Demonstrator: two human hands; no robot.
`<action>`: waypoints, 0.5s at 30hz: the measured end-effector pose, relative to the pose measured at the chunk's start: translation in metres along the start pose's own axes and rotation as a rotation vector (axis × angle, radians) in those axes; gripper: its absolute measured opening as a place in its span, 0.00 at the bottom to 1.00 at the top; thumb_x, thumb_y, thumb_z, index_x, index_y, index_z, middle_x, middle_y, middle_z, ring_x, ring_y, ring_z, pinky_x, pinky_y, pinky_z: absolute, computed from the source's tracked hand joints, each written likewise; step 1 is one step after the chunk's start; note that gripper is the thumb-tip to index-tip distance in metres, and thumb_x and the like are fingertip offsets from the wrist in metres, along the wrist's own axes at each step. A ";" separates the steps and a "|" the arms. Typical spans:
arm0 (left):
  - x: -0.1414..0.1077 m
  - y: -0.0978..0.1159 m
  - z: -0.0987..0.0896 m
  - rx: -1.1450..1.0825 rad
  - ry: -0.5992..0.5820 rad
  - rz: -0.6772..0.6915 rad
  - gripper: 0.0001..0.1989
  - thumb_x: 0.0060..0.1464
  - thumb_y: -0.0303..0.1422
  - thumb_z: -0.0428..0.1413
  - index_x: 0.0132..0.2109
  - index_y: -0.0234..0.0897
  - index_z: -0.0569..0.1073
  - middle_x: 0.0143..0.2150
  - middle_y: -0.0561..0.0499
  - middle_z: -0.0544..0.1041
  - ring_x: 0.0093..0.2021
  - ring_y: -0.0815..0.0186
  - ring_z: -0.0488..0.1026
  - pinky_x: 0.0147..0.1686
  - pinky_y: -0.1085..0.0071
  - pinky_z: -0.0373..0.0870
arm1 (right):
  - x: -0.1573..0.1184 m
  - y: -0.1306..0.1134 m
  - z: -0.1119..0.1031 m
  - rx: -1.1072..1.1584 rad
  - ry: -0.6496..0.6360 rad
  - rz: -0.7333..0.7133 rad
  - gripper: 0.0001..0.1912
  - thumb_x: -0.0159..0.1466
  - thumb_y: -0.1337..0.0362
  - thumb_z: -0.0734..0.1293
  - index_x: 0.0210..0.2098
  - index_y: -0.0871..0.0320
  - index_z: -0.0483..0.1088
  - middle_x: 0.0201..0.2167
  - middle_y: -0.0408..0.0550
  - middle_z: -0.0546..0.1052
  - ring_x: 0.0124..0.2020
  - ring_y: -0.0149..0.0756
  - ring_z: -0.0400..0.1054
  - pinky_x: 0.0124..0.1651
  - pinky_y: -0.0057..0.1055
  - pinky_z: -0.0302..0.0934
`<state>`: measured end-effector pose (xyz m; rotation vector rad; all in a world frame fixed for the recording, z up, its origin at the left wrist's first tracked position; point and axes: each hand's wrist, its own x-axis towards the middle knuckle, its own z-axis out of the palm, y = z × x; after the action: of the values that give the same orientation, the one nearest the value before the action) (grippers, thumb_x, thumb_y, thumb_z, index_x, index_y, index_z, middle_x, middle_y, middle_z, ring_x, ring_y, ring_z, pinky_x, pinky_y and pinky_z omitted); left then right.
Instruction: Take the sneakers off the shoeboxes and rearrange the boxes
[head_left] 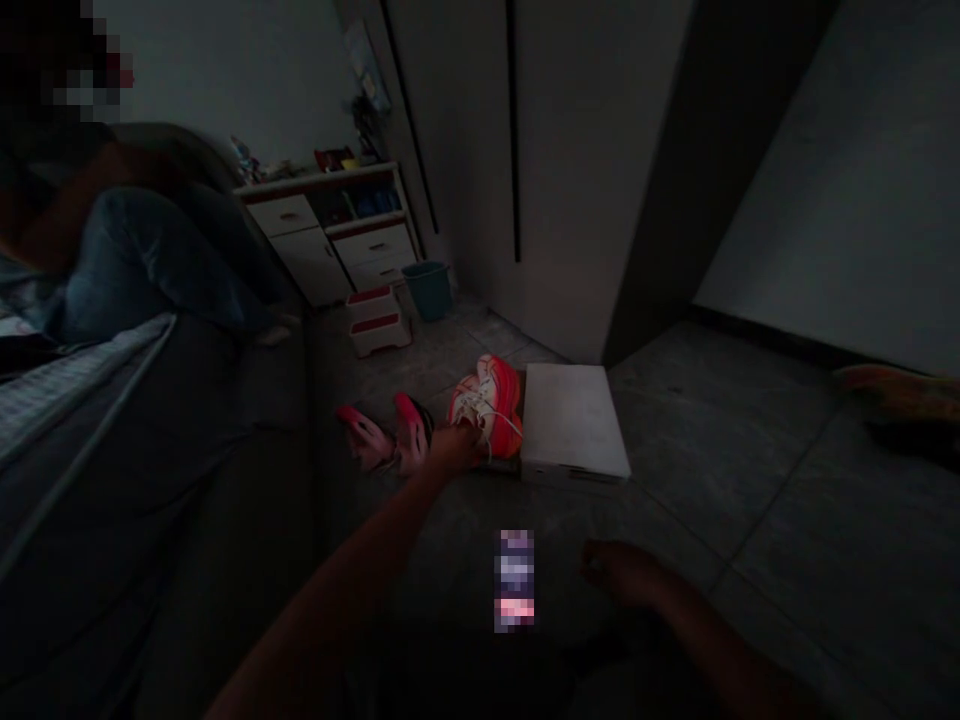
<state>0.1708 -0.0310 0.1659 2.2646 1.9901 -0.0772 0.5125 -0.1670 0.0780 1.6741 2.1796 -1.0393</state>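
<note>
**Head view: left hand (pixel 457 450) is reaching onto a coral-pink sneaker (pixel 486 408), hands staying well apart.**
Sneaker is lying against a white shoebox (pixel 574 422), lower centre, beside a pink shoe pair (pixel 384 436); grip is hidden. The right hand (pixel 619 572) is curling loosely near a pixelated object (pixel 514 580). Teal bucket (pixel 427 290) is standing upper centre, contents unseen.

White drawer unit (pixel 322 235), teal bucket (pixel 427 290) (step stool (pixel 379 322) nearby).
</note>
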 end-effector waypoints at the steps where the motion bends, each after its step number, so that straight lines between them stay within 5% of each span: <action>1: 0.000 0.001 0.008 -0.038 0.016 0.025 0.11 0.70 0.42 0.65 0.53 0.44 0.87 0.53 0.40 0.87 0.61 0.46 0.83 0.65 0.55 0.72 | 0.003 0.000 -0.003 0.000 0.025 0.000 0.16 0.76 0.60 0.68 0.58 0.54 0.84 0.56 0.58 0.88 0.55 0.51 0.85 0.51 0.38 0.70; 4: -0.005 -0.007 0.025 -0.275 0.069 0.071 0.19 0.63 0.36 0.71 0.60 0.47 0.84 0.55 0.44 0.87 0.60 0.49 0.83 0.64 0.57 0.74 | 0.019 -0.012 -0.020 0.005 0.162 -0.038 0.14 0.77 0.61 0.66 0.55 0.53 0.84 0.54 0.55 0.89 0.54 0.48 0.83 0.54 0.38 0.70; 8: -0.016 -0.034 0.040 -0.773 0.123 0.062 0.41 0.51 0.28 0.73 0.71 0.41 0.74 0.62 0.43 0.83 0.55 0.57 0.83 0.54 0.63 0.81 | 0.051 -0.070 -0.058 0.025 0.471 -0.216 0.18 0.77 0.65 0.66 0.63 0.54 0.79 0.62 0.57 0.84 0.63 0.48 0.77 0.65 0.41 0.68; 11: -0.028 -0.064 0.055 -0.895 0.293 -0.051 0.32 0.54 0.26 0.67 0.66 0.39 0.76 0.66 0.41 0.82 0.60 0.56 0.82 0.59 0.60 0.82 | 0.074 -0.127 -0.084 -0.087 0.621 -0.327 0.30 0.75 0.61 0.71 0.75 0.54 0.71 0.72 0.62 0.76 0.73 0.56 0.67 0.72 0.49 0.63; 15: -0.048 -0.117 0.085 -0.796 0.361 -0.294 0.24 0.56 0.22 0.59 0.59 0.40 0.79 0.61 0.43 0.85 0.61 0.57 0.84 0.60 0.60 0.84 | 0.095 -0.179 -0.104 -0.239 0.579 -0.260 0.44 0.73 0.40 0.74 0.81 0.49 0.64 0.75 0.66 0.72 0.76 0.70 0.61 0.71 0.59 0.59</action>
<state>0.0522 -0.0742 0.0803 1.5383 1.9770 0.9698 0.3436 -0.0482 0.1743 1.7661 2.8001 -0.3248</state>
